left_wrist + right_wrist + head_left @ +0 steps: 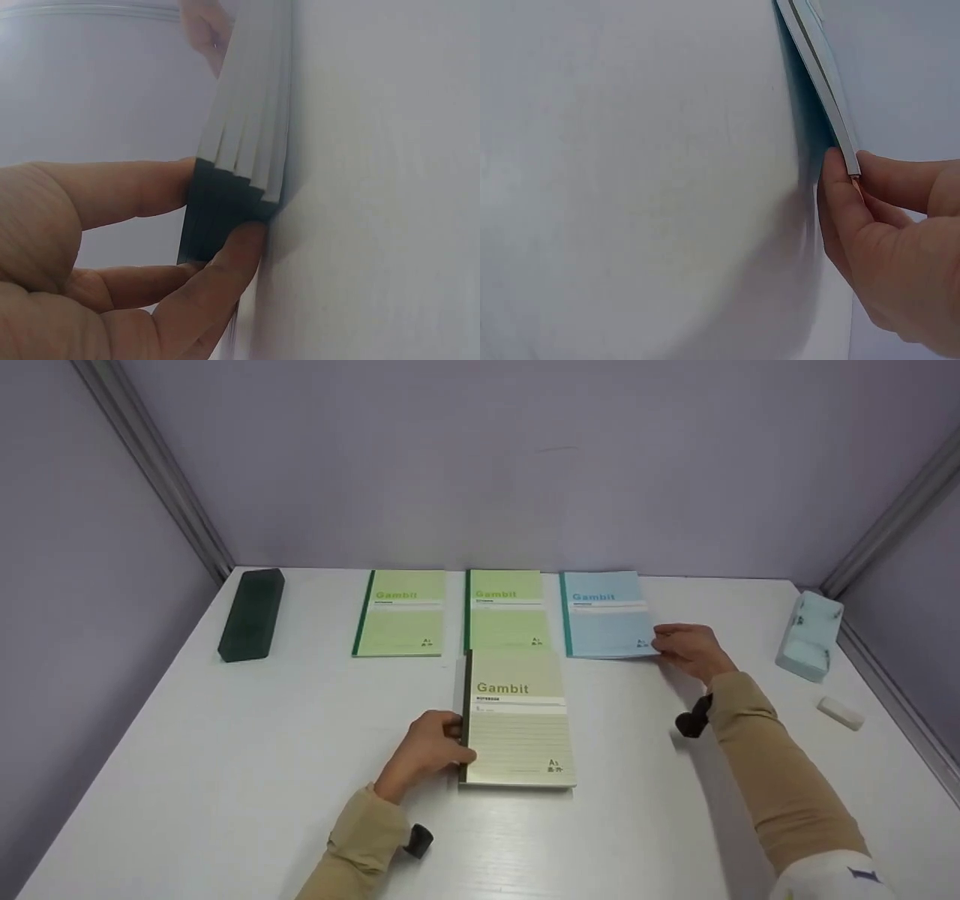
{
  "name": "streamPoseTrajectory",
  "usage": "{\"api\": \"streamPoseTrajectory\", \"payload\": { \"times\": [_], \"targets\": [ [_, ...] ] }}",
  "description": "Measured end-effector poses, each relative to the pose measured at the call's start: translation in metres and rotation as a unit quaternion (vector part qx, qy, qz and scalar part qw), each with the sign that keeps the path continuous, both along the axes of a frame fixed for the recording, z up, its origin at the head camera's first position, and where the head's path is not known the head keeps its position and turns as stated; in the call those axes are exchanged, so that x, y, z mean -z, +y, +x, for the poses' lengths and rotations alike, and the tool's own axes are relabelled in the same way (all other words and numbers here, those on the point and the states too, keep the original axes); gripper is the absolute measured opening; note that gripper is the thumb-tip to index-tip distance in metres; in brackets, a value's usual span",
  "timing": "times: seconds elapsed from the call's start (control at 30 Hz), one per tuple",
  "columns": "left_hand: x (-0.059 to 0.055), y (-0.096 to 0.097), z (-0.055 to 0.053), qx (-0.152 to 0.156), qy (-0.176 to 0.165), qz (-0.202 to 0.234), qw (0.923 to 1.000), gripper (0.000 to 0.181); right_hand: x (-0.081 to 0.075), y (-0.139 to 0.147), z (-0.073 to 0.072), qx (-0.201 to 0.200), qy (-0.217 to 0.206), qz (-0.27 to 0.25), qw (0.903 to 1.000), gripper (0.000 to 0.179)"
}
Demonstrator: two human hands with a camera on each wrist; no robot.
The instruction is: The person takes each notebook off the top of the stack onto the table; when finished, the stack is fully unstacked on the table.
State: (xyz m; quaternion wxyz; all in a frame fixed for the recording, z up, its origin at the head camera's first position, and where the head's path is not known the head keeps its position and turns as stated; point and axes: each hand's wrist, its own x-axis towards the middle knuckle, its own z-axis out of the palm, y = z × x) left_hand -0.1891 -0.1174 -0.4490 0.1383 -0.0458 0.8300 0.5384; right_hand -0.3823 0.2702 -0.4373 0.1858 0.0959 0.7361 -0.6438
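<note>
In the head view my left hand grips the left, dark-spined side of a stack of notebooks with a yellow-green top cover. The left wrist view shows the thumb and fingers on the spines of several stacked notebooks, offset like steps. My right hand pinches the lower right corner of a light blue notebook near the back wall. Seen from the right wrist, that corner is tilted up, with shadow beneath it. Two light green notebooks lie to its left, the nearer one meeting the stack's top edge.
A dark green block lies at the far left of the white table. On the right are a pale blue marbled block and a small white eraser-like piece. Walls stand behind and at both sides.
</note>
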Motion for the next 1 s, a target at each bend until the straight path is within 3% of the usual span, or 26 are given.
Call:
{"api": "streamPoseTrajectory", "payload": {
  "times": [0.17,0.37,0.63,0.83,1.0],
  "targets": [
    [0.000,0.000,0.000,-0.002,-0.009,0.013,0.9999,0.050,0.003,-0.002,0.000,0.001,0.009,0.006,0.9999,0.055],
    [0.000,0.000,0.001,-0.003,-0.013,0.039,0.9992,0.048,0.005,-0.003,-0.002,-0.002,0.035,0.059,0.9976,0.051],
    [-0.001,0.001,0.002,-0.001,-0.005,0.027,0.9996,0.049,0.004,-0.006,-0.003,-0.010,0.045,0.122,0.9915,0.051],
    [0.000,0.001,0.001,-0.002,-0.006,0.027,0.9996,0.048,0.001,-0.005,0.001,-0.037,0.056,0.133,0.9889,0.050],
    [0.001,0.000,0.001,0.000,-0.001,0.024,0.9997,0.047,-0.006,-0.009,0.007,-0.021,0.067,0.128,0.9893,0.051]
  ]
}}
